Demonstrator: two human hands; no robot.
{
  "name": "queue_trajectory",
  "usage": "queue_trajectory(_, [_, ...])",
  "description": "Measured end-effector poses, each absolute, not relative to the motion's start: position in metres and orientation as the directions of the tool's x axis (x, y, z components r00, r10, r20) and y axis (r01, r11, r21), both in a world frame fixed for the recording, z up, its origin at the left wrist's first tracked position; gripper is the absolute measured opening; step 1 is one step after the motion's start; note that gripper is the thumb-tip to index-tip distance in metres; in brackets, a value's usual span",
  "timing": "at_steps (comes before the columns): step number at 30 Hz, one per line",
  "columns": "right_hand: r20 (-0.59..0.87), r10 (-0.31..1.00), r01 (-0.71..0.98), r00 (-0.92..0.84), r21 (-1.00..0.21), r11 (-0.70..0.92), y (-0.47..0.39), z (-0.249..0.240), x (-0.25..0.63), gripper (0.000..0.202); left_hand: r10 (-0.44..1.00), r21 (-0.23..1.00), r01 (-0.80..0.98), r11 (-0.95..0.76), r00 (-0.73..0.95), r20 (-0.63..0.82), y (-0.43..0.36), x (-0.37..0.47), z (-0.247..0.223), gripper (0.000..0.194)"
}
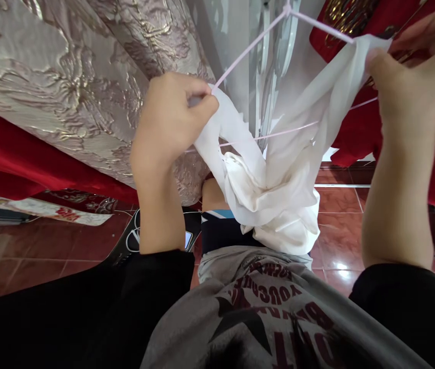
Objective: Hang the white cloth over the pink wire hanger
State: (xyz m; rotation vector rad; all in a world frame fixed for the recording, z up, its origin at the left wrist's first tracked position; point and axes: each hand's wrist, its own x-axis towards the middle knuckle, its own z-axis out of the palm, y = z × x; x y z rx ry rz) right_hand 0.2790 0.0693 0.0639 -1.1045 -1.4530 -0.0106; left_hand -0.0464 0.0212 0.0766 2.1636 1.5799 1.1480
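Both hands hold a white cloth (279, 195) up in front of me, its lower part bunched and sagging over my lap. My left hand (173, 113) is closed, thumb and finger pinching the cloth's left edge where a thin pink cord (250, 47) meets it. At the upper right, my right hand (410, 77) grips the opposite corner between thumb and fingers; some of those fingers are hidden or blurred. The cord rises from both hands to a knot at the top. Another pink strand crosses the cloth lower down.
Embossed pinkish-gold fabric (86, 77) hangs at the left, with red cloth (40, 154) below. More red cloth with gold trim (356, 15) hangs at the right. White metal bars (269, 61) stand ahead. A black surface (125, 246) with a white cable is beside my left forearm, above red floor tiles (336, 230).
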Motion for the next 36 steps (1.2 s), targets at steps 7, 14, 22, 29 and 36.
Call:
queue_trajectory(7, [0.954, 0.212, 0.579, -0.212, -0.052, 0.814, 0.034, -0.006, 0.232, 0.02, 0.893, 0.509, 0.795, -0.329, 0.087, 0.441, 0.026, -0.038, 0.072, 0.038])
queue_trajectory(14, [0.796, 0.549, 0.592, -0.255, -0.32, 0.74, 0.039, -0.058, 0.21, 0.026, 0.844, 0.509, 0.746, -0.43, 0.132, 0.52, 0.025, -0.049, 0.037, 0.03])
queue_trajectory(22, [0.784, 0.605, 0.623, -0.137, -0.407, 0.668, 0.021, -0.065, 0.181, 0.028, 0.603, 0.584, 0.43, -0.688, -0.11, 0.79, -0.012, -0.004, -0.053, 0.078])
queue_trajectory(29, [0.836, 0.54, 0.608, -0.096, -0.381, 0.697, 0.02, -0.068, 0.174, 0.017, 0.617, 0.708, 0.292, -0.643, -0.351, 0.705, -0.017, 0.021, -0.093, 0.08])
queue_trajectory(36, [0.802, 0.583, 0.612, -0.129, -0.398, 0.683, 0.024, -0.068, 0.18, 0.022, 0.701, 0.756, 0.214, -0.619, -0.285, 0.654, -0.001, -0.015, -0.056, 0.06])
